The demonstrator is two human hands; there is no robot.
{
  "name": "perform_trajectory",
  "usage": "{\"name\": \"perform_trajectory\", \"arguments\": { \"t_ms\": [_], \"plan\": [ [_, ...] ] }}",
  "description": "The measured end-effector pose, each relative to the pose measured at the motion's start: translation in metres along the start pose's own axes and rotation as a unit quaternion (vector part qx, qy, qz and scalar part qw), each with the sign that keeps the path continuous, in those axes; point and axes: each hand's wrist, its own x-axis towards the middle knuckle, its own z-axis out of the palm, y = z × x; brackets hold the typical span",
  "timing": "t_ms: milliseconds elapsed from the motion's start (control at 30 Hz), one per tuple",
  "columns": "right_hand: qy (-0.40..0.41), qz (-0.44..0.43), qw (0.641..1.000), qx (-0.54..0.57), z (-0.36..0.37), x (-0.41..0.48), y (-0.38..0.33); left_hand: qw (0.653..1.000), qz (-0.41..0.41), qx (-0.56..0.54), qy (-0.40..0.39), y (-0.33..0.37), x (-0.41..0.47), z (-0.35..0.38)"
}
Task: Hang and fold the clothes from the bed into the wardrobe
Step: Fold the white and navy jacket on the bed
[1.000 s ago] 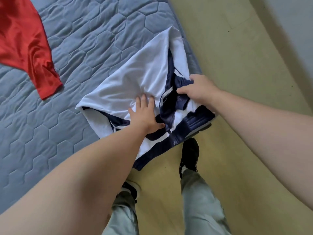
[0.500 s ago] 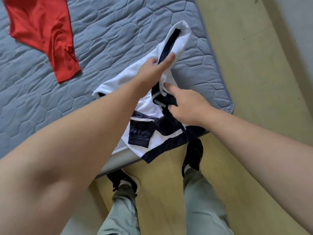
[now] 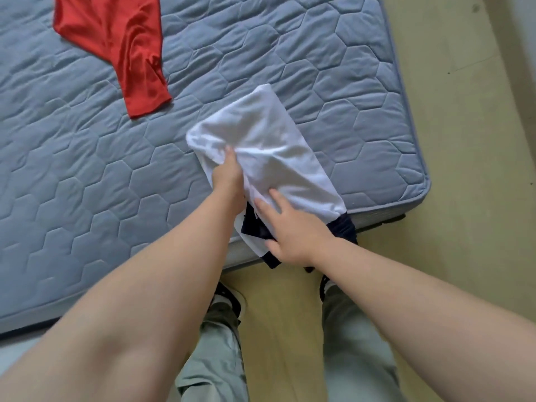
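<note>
Blue-grey quilted bed point(image 3: 319, 68), hexagon stitching, fills the upper left of the head view; its near right corner sits over a pale yellowish floor point(image 3: 470, 175). White garment point(image 3: 261, 140) with navy trim lies folded into a narrow strip near that corner, running diagonally, far end well onto the mattress, near end hanging a little over the bed's edge. Navy parts show only at the near end, partly under the white layer. Left hand point(image 3: 227, 177): clenched on the garment's left edge about midway along, thumb on top, fingers tucked under the white fabric and not visible. Right hand point(image 3: 290, 227): released, fingers straight and spread, pressing flat on the near end where white meets navy; it grasps nothing. The two hands are close together, wrists nearly side by side. Red garment point(image 3: 124, 47) lies spread and wrinkled on the bed at upper left, well apart from the white one, partly cut off by the top of the frame. Below the arms: light grey-green trousers point(image 3: 353, 343) and dark shoes point(image 3: 229, 297) on the floor, just beside the bed's edge.
</note>
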Motion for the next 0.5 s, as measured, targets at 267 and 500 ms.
{"name": "perform_trajectory", "arguments": {
  "t_ms": [267, 500],
  "plan": [
    [0.054, 0.020, 0.998, 0.014, 0.004, -0.003, 0.011, 0.995, 0.054, 0.083, 0.006, 0.007, 0.031, -0.033],
    [0.107, 0.063, 0.992, 0.000, -0.002, 0.000, 0.012, 0.984, 0.119, 0.118, 0.066, 0.017, 0.045, -0.028]
  ]
}}
